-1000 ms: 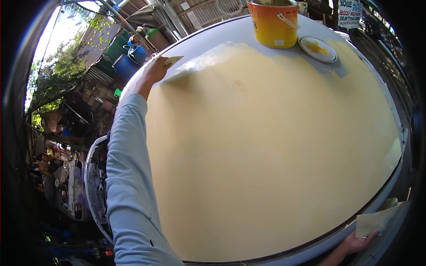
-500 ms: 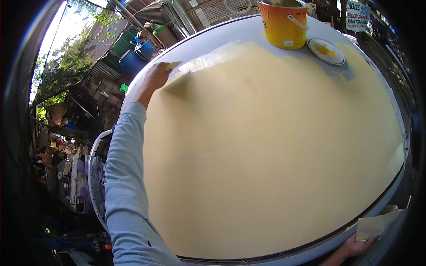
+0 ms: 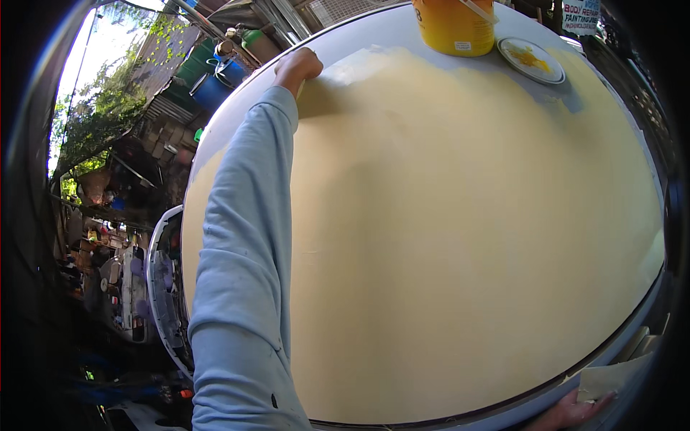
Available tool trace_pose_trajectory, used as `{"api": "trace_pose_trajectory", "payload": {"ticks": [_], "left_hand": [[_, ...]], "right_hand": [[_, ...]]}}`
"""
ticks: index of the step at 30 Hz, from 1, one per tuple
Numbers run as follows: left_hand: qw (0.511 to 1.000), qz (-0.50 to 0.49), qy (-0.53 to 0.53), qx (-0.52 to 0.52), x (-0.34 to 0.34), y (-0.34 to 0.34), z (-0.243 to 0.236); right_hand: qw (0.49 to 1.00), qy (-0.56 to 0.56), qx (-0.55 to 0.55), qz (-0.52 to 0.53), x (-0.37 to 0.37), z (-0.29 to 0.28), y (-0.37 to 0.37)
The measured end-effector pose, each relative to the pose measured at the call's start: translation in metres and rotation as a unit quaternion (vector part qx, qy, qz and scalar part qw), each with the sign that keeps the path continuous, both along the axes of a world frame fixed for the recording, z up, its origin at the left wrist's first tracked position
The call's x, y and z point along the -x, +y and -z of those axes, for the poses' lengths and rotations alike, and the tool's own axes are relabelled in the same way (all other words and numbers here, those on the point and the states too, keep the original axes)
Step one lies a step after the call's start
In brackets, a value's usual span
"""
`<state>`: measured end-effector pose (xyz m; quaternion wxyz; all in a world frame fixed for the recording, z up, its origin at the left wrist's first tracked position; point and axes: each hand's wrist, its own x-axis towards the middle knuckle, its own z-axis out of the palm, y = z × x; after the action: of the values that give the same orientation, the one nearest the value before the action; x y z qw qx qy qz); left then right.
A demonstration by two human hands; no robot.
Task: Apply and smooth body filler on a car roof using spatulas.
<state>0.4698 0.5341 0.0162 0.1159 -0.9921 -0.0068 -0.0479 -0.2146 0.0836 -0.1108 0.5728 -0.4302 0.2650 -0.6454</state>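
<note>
A large curved vehicle panel (image 3: 445, 244), apparently a roof, is coated mostly in pale yellow filler, with grey-white showing along its far side. My left hand (image 3: 298, 66) reaches to the far left of it, fingers closed round a thin spreader that they almost wholly hide. Just right of that hand lies a wet, whitish smear of filler (image 3: 353, 70). At the lower right, beyond the near edge, my right hand (image 3: 573, 411) grips a flat cream-coloured board (image 3: 611, 378) from below.
On the panel's far side stands a yellow-orange can (image 3: 453, 29) with a handle. Beside it lies a round lid (image 3: 532, 60) smeared with yellow paste. Blue drums (image 3: 210, 92), a green cylinder (image 3: 251, 37) and clutter lie beyond the left side.
My left hand has moved farther away and to the right along the smear, and the spreader has gone out of sight. The view has shifted slightly; my right hand still holds the board.
</note>
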Motion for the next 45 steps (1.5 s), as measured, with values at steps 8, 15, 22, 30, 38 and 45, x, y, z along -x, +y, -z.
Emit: {"api": "trace_pose_trajectory", "payload": {"ticks": [8, 15, 22, 30, 38, 45], "left_hand": [[0.969, 0.238, 0.065, -0.017, 0.038, -0.056, -0.036], [0.885, 0.435, 0.01, 0.163, 0.016, -0.015, -0.032], [0.865, 0.47, -0.019, 0.173, -0.022, -0.043, 0.016], [0.883, 0.447, 0.082, 0.117, -0.004, -0.003, -0.006], [0.894, 0.401, 0.102, 0.171, 0.043, 0.1, -0.012], [0.92, 0.323, 0.107, 0.197, 0.091, 0.2, -0.009]], "right_hand": [[0.924, 0.338, 0.142, 0.105, 0.035, 0.029, -0.02], [0.991, 0.078, -0.052, 0.093, 0.072, 0.064, -0.059], [0.989, 0.026, -0.105, 0.097, 0.041, 0.026, -0.041], [0.982, 0.067, -0.105, 0.139, -0.011, -0.017, 0.003], [0.989, 0.058, -0.1, 0.088, -0.018, -0.025, 0.006], [0.99, 0.057, -0.083, 0.101, -0.004, -0.009, -0.018]]}}
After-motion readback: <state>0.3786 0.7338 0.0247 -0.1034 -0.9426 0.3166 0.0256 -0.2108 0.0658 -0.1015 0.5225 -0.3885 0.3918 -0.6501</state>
